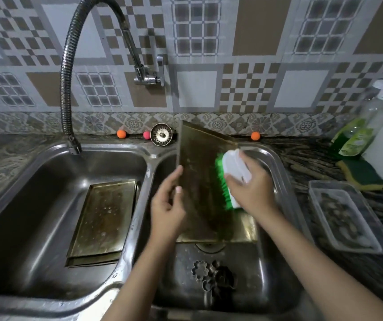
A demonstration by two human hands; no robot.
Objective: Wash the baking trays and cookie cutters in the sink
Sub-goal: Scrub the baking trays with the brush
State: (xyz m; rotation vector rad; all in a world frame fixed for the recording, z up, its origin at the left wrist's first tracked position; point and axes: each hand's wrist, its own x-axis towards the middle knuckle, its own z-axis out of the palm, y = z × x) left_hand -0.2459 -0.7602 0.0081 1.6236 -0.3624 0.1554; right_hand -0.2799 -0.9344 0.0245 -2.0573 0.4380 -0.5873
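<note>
A dark, stained baking tray [199, 172] stands tilted in the right sink basin, its top edge leaning toward the back wall. My left hand [168, 205] grips its left edge, thumb on the front face. My right hand [250, 186] holds a white scrub brush with green bristles [231, 174] pressed against the tray's right side. Another tray [248, 230] lies beneath it in the same basin. Two stacked trays [102, 223] lie flat in the left basin. Several metal cookie cutters [213, 276] sit on the floor of the right basin near the front.
A flexible faucet hose [66, 89] arcs over the left basin [47, 181]. A sink strainer [161, 134] and small coloured balls sit on the back ledge. On the right counter are dish-soap bottles [357, 133], a green-yellow sponge [364, 174] and a clear plastic container [347, 216].
</note>
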